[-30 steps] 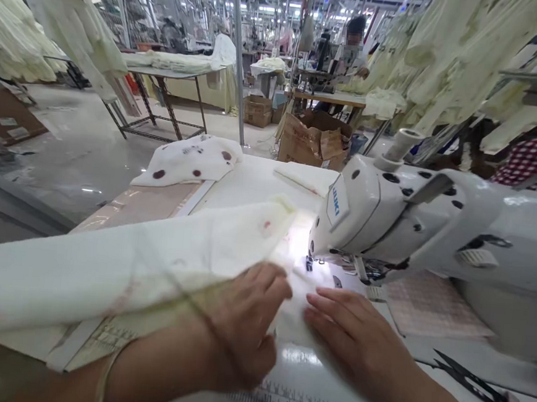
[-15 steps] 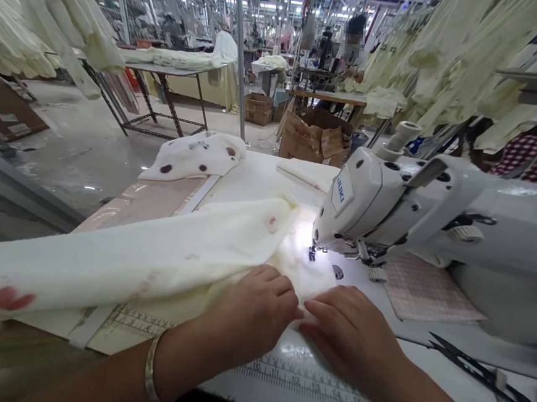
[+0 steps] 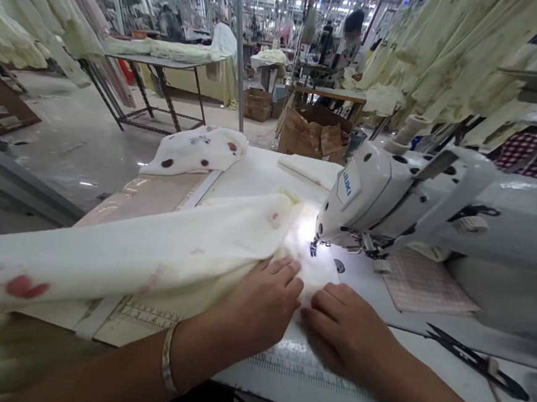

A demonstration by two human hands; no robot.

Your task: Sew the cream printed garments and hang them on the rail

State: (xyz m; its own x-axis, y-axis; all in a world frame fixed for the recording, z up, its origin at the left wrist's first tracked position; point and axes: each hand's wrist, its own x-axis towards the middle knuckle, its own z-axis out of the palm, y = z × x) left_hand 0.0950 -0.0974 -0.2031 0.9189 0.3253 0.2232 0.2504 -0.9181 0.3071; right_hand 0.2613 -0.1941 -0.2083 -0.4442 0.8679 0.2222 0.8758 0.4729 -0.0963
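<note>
A cream fabric piece (image 3: 229,229) with reddish prints stretches from the left edge to under the lit needle area of a white JUKI sewing machine (image 3: 357,189). My left hand (image 3: 265,300), with a bangle at the wrist, is closed on the near edge of this fabric, its fingertips resting on the cloth. Close to its right, my right hand (image 3: 346,331) pinches the same edge, thumb and fingers together. Both hands are just in front of the presser foot (image 3: 314,248). The fingertips' exact hold is partly hidden.
Black thread snips (image 3: 479,363) lie on the right of the table. A ruler strip (image 3: 301,371) runs along the front edge. A spotted white cloth (image 3: 198,151) lies at the back left, and a pink checked piece (image 3: 429,282) under the machine arm. A cardboard box (image 3: 313,133) stands behind.
My left hand has shifted slightly up and forward over the cloth, its fingers now flatter on it. My right hand has curled in more. The view has moved a little.
</note>
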